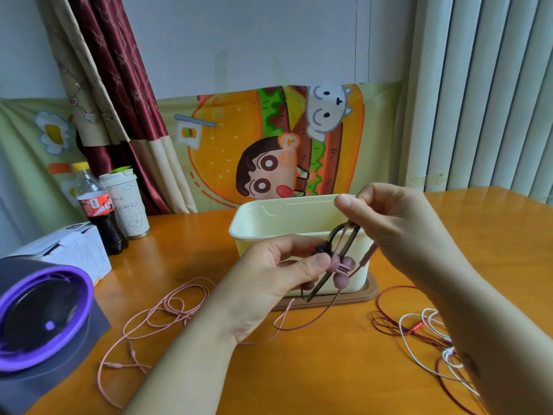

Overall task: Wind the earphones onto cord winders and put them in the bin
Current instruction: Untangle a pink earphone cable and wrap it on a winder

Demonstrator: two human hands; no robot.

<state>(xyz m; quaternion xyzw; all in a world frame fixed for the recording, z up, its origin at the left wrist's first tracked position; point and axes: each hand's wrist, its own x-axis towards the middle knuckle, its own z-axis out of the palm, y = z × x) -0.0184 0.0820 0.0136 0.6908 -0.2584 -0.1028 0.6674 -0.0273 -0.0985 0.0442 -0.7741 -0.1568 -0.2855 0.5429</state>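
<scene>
Before the bin near the bench's far edge, the left grip clamps the winder wrapped with pink earphones cord; the right grip pinches its dark strap.

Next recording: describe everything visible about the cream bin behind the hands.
The cream rectangular plastic bin stands upright and open-topped, with rounded corners and a rolled rim. It sits on a brown base on the orange wooden table. The visible interior shows nothing inside. The left hand and right hand hide part of its front wall.
</scene>
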